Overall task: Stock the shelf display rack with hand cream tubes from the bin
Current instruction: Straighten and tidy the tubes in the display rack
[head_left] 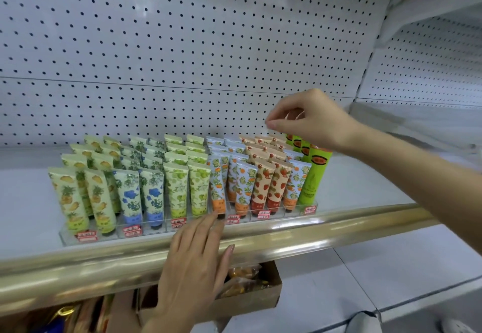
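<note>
Left hand (193, 262), right hand (313, 121) — bare, long-nailed.

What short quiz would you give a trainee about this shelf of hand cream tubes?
1. True or false: the tall bright green plastic tubes stand at the right end of the clear plastic display rack.
2. The left hand touches the rack's front with: A. straight fingers; B. a closed fist.
3. Fill in: the leftmost pale yellow tubes are printed with ____.
Key: 1 true; 2 A; 3 pineapples.
</note>
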The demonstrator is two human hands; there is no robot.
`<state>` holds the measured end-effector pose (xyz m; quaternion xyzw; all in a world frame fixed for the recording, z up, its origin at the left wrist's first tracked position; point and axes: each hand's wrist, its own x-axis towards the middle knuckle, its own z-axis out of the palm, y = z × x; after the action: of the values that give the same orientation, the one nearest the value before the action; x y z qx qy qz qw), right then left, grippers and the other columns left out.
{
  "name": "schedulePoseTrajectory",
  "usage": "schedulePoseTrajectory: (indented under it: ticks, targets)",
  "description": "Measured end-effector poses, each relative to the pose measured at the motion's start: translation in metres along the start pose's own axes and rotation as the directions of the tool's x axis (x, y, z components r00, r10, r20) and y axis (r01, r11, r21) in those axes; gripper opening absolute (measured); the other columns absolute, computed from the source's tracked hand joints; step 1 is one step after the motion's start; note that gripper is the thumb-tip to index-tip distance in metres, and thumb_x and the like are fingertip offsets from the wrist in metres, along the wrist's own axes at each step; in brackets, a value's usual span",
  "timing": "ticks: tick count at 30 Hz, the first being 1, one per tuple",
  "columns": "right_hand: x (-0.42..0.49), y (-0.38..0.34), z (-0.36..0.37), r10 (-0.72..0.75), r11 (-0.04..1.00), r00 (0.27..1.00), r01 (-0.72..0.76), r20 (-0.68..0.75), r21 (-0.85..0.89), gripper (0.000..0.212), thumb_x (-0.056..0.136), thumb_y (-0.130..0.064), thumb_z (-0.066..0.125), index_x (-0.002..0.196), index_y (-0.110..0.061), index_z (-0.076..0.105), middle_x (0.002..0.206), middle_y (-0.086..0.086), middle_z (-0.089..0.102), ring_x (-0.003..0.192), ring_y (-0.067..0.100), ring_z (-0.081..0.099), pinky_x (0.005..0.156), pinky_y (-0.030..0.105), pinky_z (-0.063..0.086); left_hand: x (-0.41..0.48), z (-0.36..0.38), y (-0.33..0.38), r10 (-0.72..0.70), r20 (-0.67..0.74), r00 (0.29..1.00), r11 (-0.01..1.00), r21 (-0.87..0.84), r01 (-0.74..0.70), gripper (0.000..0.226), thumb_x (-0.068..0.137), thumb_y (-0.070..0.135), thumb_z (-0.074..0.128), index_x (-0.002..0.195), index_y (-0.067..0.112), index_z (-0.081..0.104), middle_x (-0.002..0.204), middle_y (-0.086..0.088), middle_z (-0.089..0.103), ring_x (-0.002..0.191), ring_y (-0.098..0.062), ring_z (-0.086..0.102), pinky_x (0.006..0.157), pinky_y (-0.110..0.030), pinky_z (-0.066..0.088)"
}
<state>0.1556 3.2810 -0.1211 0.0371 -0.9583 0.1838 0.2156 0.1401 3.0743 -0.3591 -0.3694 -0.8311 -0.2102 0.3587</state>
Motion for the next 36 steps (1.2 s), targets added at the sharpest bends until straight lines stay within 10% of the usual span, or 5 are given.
schedulePoseTrajectory:
  ticks: [9, 17, 36]
  targets:
    - [0.021, -0.035, 0.05, -0.097, 0.994, 0.988, 0.101, 0.121, -0.029, 0.012, 0.086, -0.026, 0.066, 0.088, -0.016, 0.074, 0.069, -0.015, 0.054, 0.057, -0.019, 0.046, 0.055, 0.0, 0.034, -0.001, 0.001, -0.001, 0.007, -0.031, 0.999, 1.0, 0.0, -0.007, 0.042, 0.101, 0.042, 0.031, 0.122, 0.011, 0.049, 0.12, -0.01, 0.065, 0.112, -0.023, 0.052, 0.098, -0.039, 0.039]
    - [0.035, -0.033, 0.053, -0.038, 0.995, 0.985, 0.053, 0.17, -0.085, 0.012, 0.083, -0.026, 0.07, 0.088, -0.017, 0.075, 0.071, 0.002, 0.057, 0.054, 0.007, 0.04, 0.05, 0.008, 0.034, -0.001, 0.005, -0.002, 0.007, -0.051, 0.999, 1.0, 0.006, -0.006, 0.041, 0.1, 0.041, 0.033, 0.122, 0.011, 0.05, 0.12, -0.009, 0.066, 0.112, -0.021, 0.051, 0.097, -0.038, 0.039]
    - [0.057, -0.034, 0.08, -0.006, 0.996, 0.948, 0.034, 0.319, -0.083, 0.02, 0.082, -0.029, 0.072, 0.084, -0.01, 0.076, 0.044, -0.015, 0.048, 0.042, -0.004, 0.047, 0.048, 0.012, 0.034, 0.003, 0.003, 0.0, -0.01, -0.097, 0.995, 1.0, -0.006, 0.009, 0.04, 0.102, 0.039, 0.028, 0.12, 0.01, 0.05, 0.116, -0.01, 0.068, 0.11, -0.021, 0.05, 0.095, -0.036, 0.038]
